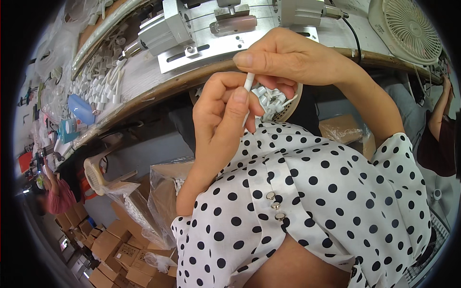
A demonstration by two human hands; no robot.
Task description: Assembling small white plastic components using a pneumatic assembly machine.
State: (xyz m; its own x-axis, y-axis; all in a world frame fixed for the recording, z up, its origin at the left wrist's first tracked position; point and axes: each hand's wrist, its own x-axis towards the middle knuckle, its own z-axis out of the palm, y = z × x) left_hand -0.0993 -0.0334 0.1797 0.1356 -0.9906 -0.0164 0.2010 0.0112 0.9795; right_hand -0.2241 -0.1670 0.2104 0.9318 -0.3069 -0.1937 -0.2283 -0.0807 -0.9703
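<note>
In front of my chest my two hands meet on one slim white plastic stick (248, 82). My left hand (218, 108) is closed, its thumb pressing the stick's lower part against the fingers. From above, my right hand (288, 57) pinches the upper end between thumb and curled fingers, and that end is hidden there. Just below and behind my right hand is a cream basket (291, 111) at my lap, holding several small white plastic caps (272, 102).
A metal clamp fixture (168, 60) with a pinkish cylinder (234, 25) stands on the workbench. White stemmed caps (103, 93) and a blue scoop (80, 109) lie on its left. A fan (408, 29) stands right. Cartons (113, 242) are stacked lower left; other people work at both sides.
</note>
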